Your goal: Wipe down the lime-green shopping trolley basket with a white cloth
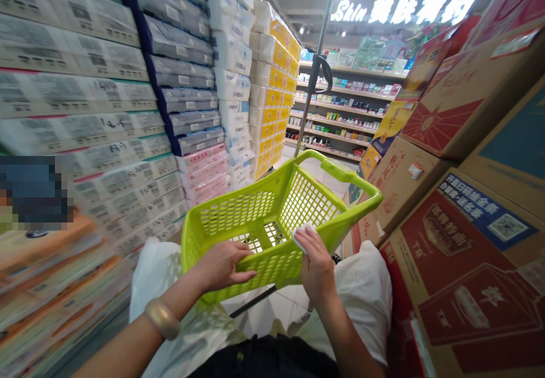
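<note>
A lime-green plastic shopping basket (238,213) sits tilted in front of me, its open top facing me. My left hand (221,264) grips the basket's near rim, fingers curled over the edge; a pale bangle is on that wrist. My right hand (317,264) presses a small white cloth (303,233) against the inside of the basket's right wall, fingers closed on the cloth. The basket looks empty inside.
Stacked tissue packs (106,111) wall off the left side. Red and brown cardboard cartons (464,242) are piled on the right. A metal pole (317,66) rises behind the basket. Store shelves (349,117) stand at the aisle's far end. White bags (366,293) lie by my knees.
</note>
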A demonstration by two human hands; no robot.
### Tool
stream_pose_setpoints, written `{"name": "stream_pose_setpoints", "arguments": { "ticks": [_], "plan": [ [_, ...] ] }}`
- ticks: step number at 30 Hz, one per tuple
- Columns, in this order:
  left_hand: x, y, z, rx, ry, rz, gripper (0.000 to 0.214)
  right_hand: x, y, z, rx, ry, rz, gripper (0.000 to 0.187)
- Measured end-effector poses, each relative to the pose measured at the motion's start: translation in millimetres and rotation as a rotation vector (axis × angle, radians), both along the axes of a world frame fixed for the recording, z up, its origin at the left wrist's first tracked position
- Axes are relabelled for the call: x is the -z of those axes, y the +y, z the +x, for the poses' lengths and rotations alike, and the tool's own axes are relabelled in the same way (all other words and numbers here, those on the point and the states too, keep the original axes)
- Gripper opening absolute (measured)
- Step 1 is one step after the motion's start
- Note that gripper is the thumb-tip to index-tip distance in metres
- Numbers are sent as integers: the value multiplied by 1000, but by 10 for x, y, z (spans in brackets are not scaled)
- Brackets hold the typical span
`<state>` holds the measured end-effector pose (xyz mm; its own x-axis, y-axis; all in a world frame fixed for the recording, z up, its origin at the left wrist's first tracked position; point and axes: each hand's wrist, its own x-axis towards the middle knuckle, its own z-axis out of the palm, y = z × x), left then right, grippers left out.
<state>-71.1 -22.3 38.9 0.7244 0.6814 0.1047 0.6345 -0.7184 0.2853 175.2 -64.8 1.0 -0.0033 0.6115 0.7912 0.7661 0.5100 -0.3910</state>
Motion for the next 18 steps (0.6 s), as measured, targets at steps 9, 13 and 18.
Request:
{"name": "stream_pose_setpoints", "arguments": {
  "ticks": [9,13,18],
  "plan": [
    [-96,0,-122,-49,97,81,37,7,-61,-2,-72,-62,5,51],
    [-215,-22,65,-140,81,142,60,1,-9,171,55,-49,44,52],
    [-242,-9,593,-130,68,105,53,21,-29,-32,-50,-106,-2,49]
  ]
}}
